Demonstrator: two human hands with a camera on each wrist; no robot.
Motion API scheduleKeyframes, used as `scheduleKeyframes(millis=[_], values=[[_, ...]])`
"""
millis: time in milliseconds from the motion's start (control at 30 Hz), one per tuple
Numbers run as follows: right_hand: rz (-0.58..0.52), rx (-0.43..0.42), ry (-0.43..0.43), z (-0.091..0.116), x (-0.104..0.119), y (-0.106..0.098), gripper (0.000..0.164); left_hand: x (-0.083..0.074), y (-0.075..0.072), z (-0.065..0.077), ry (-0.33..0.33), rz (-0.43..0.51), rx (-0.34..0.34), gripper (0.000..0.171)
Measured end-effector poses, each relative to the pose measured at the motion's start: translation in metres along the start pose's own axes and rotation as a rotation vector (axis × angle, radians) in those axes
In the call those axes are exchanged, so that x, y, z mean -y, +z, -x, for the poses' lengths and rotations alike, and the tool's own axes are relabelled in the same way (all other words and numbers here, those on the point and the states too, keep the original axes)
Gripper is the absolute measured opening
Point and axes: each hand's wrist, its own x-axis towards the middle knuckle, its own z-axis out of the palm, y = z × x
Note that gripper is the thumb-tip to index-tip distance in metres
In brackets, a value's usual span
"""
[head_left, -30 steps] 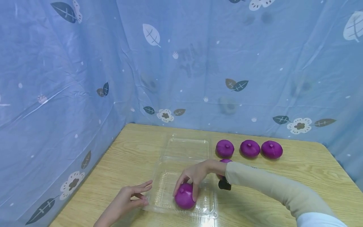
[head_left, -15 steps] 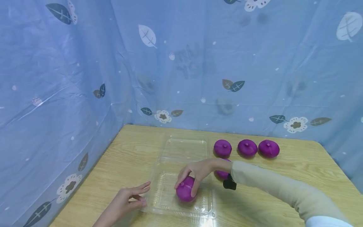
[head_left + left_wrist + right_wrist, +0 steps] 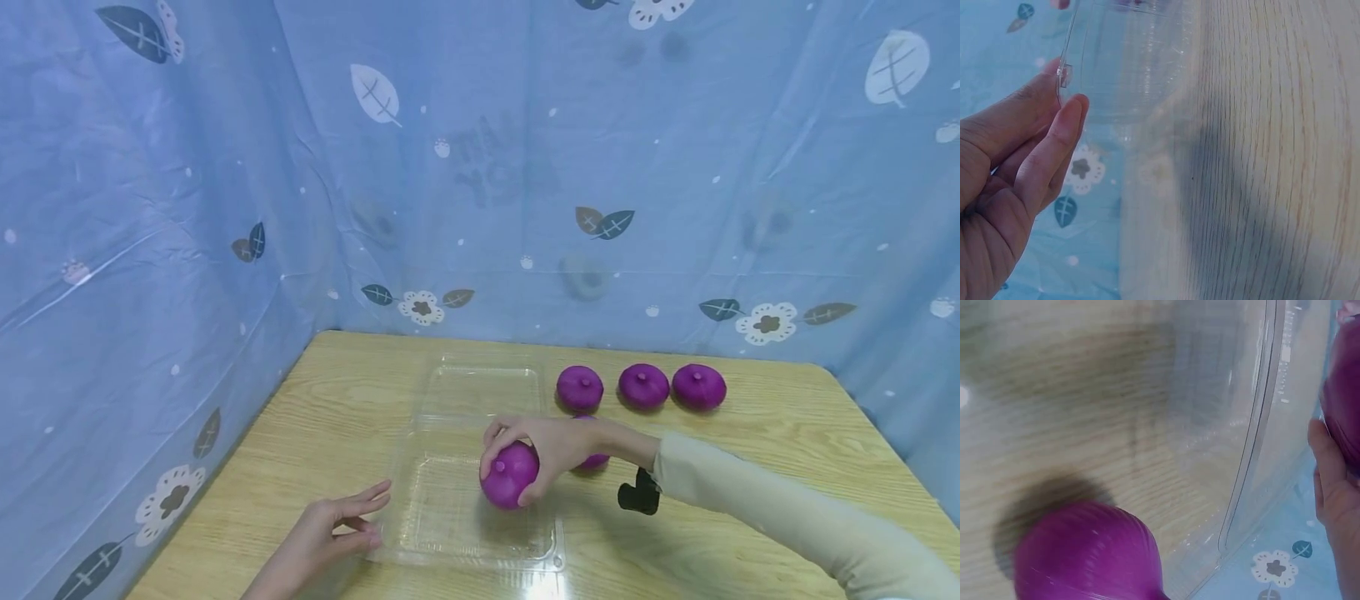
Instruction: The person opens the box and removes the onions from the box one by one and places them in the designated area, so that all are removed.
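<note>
My right hand (image 3: 561,443) grips a round purple onion (image 3: 507,479) with a short stub on top, held over the right side of a clear plastic clamshell box (image 3: 442,557). The box lies unfolded, its lid (image 3: 485,387) flat toward the back. At the front left corner my left hand (image 3: 318,537) pinches the box rim; the left wrist view shows thumb and finger on the thin clear edge (image 3: 1067,75). A second onion (image 3: 596,461) sits right of the box, partly hidden behind my right wrist. The right wrist view shows an onion (image 3: 1088,556) resting on the wood.
Three more purple onions stand in a row at the back: a left one (image 3: 580,388), a middle one (image 3: 643,387) and a right one (image 3: 699,387). A blue patterned curtain (image 3: 450,208) closes off the wooden table (image 3: 360,400) behind and at the left.
My right hand has lifted the onion from the box floor and carried it up, back and slightly right. The left hand stays at the box corner. The head view has shifted slightly.
</note>
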Motion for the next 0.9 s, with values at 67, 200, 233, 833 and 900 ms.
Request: scheduleKeyframes(millis=[67,200,233,833,900], values=[[-0.016,-0.034,-0.008,0.004,0.002,0.002,0.048,-0.001,0.000,0.000,-0.009,-0.001,0.001,0.049],[-0.026,-0.108,-0.037,0.011,0.004,0.003,0.049,-0.002,0.000,-0.001,-0.015,-0.004,0.001,0.048],[-0.027,-0.129,-0.051,0.013,0.004,0.003,0.048,-0.003,0.000,-0.001,-0.017,-0.004,0.001,0.048],[0.013,-0.346,-0.159,0.055,0.003,0.019,0.050,0.000,0.000,-0.002,-0.015,-0.014,0.003,0.048],[-0.008,-0.356,-0.156,0.063,0.001,0.022,0.051,-0.001,0.000,-0.002,-0.017,-0.008,0.001,0.048]])
